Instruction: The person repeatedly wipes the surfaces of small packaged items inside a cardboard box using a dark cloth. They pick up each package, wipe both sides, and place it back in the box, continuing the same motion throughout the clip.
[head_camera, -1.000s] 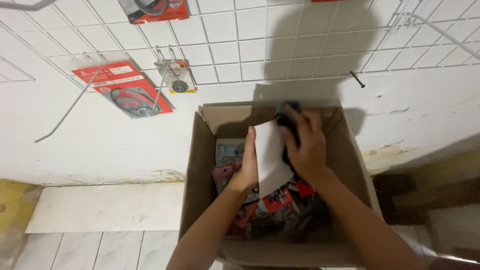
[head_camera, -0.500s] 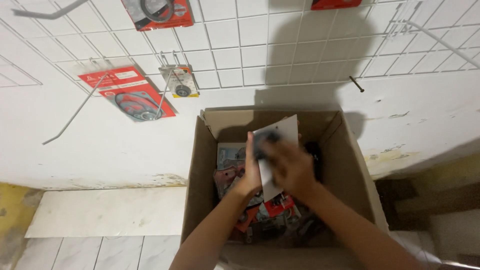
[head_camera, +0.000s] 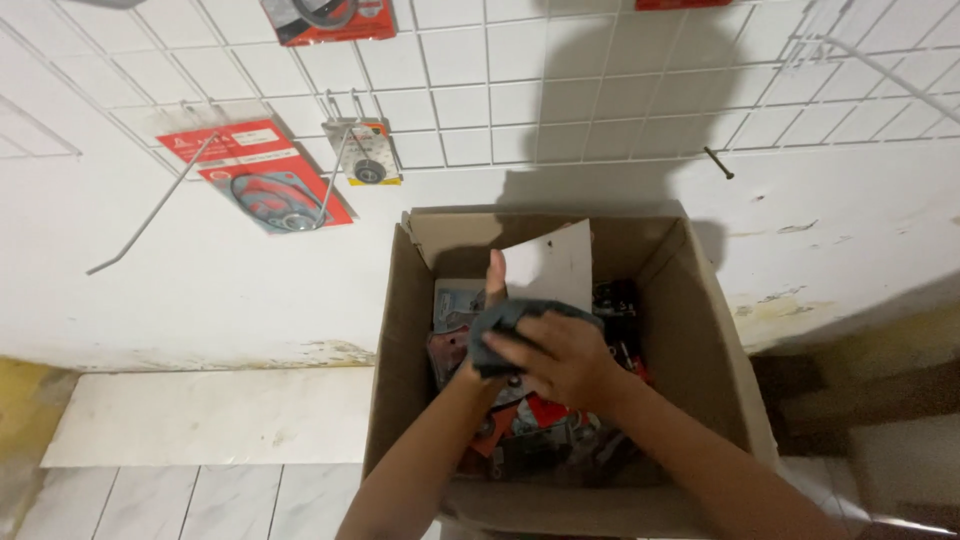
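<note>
In the head view, the right hand sits at the centre of the frame, fingers curled down and pressing a dark grey cloth against a white card. The left hand is mostly hidden behind the cloth; its thumb stands up along the card's left edge, holding the card upright. Both are inside the open cardboard box, above red and black packets. The box walls stand close on each side. Red packages hang on the wire grid at upper left.
</note>
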